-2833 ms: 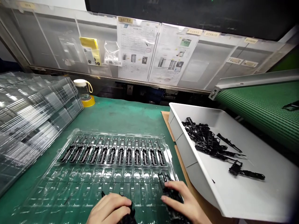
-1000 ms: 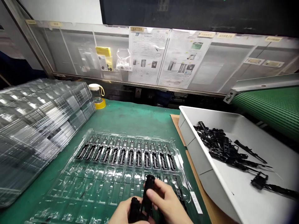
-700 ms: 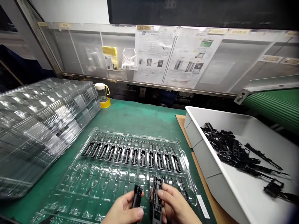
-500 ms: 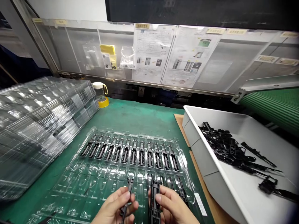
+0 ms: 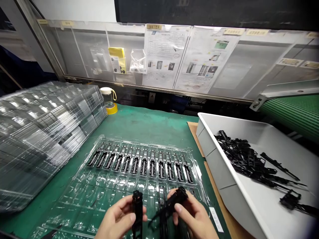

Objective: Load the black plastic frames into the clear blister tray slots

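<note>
The left hand (image 5: 118, 219) grasps a narrow black plastic part (image 5: 137, 210) upright between thumb and fingers, just over the near edge of the clear blister tray (image 5: 82, 192). The right hand (image 5: 195, 217) grasps a second black part (image 5: 171, 204), tilted with its far end raised, also over the tray's near edge and just right of the first part. The tray's far row (image 5: 139, 162) is filled with like parts lying side by side lengthwise; in the near row only the right-end pockets look filled, though the hands hide some of them. To do this well, each part should probably be turned to match the lie of the far row, lowered flat into the next free pocket beside the filled ones, and pressed until it sits level, not riding on the pocket's ridge. Handling one part at a time would likely keep the thin tray from flexing. Right of the tray, a white bin (image 5: 219, 186) holds loose black parts (image 5: 244, 159); left of it sits a stack of empty clear trays (image 5: 37, 132) on the green worktop (image 5: 149, 124).
</note>
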Available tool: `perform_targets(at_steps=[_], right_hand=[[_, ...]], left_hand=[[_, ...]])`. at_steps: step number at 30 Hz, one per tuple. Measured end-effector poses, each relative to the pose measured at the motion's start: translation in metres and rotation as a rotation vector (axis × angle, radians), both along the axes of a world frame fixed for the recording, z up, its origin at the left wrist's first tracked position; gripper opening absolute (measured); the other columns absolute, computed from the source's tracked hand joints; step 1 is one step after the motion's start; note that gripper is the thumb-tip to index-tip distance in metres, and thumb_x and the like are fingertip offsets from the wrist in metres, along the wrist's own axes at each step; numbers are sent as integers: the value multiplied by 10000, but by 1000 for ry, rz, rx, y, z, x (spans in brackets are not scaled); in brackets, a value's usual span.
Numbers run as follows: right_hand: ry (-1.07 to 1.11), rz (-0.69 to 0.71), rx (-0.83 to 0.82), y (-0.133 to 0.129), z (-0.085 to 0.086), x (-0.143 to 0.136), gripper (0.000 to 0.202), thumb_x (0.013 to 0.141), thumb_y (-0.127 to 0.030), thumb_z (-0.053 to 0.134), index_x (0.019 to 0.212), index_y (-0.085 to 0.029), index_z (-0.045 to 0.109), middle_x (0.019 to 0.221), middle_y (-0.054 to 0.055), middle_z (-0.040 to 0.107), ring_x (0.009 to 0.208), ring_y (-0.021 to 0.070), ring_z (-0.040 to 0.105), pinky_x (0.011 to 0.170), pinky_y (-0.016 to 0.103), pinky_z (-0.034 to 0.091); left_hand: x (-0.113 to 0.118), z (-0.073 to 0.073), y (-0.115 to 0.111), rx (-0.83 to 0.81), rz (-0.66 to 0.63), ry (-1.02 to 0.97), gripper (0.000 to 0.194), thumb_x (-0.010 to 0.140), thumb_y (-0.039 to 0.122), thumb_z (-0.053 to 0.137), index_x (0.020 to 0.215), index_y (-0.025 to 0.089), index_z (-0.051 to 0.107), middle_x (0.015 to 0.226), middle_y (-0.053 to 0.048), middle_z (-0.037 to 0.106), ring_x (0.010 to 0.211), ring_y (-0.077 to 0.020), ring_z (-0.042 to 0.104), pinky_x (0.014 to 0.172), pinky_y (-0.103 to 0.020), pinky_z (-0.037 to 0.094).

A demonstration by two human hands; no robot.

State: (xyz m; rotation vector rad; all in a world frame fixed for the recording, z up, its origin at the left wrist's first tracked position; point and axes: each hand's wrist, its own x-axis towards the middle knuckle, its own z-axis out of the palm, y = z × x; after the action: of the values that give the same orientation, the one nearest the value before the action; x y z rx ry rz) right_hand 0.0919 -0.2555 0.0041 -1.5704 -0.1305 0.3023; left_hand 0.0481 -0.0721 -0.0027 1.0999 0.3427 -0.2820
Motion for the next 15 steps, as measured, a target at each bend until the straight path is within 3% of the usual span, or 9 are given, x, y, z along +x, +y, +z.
perform_targets(at_steps=[3, 6, 8, 10, 12, 15], right_hand=[[-536, 31, -207, -5, -11, -1, 178, 655, -148, 444, 792, -228, 526, 899, 38, 500, 809, 166, 486, 690, 274, 400], [-840, 176, -467, -1, -39, -5, 287, 612, -94, 385, 804, -235, 544, 934, 54, 501, 831, 179, 467, 669, 291, 407], [-820, 229, -630, 5, -58, -7, 247, 639, -110, 392, 786, -229, 551, 897, 53, 529, 808, 170, 482, 657, 278, 422], [-683, 261, -746, 9, -68, -8, 189, 688, -179, 430, 832, -239, 537, 894, 40, 553, 827, 162, 496, 705, 275, 427], [-575, 315, -828, 9, -69, -9, 172, 707, -263, 464, 867, -260, 526, 953, 22, 554, 885, 161, 490, 771, 285, 412], [-597, 393, -871, -1, -62, -13, 150, 703, -310, 485, 839, -288, 546, 1012, -6, 542, 957, 167, 464, 819, 284, 391]], left_hand=[[-3, 0, 11, 545, -15, -334, 152, 657, 203, 477, 793, 185, 543, 872, -47, 583, 897, -183, 493, 817, -267, 368], [-4, -9, 15, 1031, -53, -823, 285, 689, 61, 344, 771, 242, 548, 997, -7, 533, 1041, -195, 375, 903, -403, 271], [-3, -22, 15, 1240, -152, -1004, 336, 695, 36, 312, 762, 258, 555, 1085, -3, 478, 1088, -215, 313, 885, -464, 276], [-2, -37, 15, 1356, -309, -1030, 312, 716, 79, 311, 754, 263, 559, 1145, -10, 426, 1098, -226, 298, 844, -466, 332], [0, -52, 17, 1433, -452, -1020, 288, 734, 121, 300, 747, 254, 555, 1174, -14, 393, 1104, -218, 290, 822, -440, 367], [3, -70, 25, 1537, -533, -1146, 255, 750, 146, 301, 824, 242, 526, 1179, -24, 390, 1099, -190, 299, 802, -362, 401]])
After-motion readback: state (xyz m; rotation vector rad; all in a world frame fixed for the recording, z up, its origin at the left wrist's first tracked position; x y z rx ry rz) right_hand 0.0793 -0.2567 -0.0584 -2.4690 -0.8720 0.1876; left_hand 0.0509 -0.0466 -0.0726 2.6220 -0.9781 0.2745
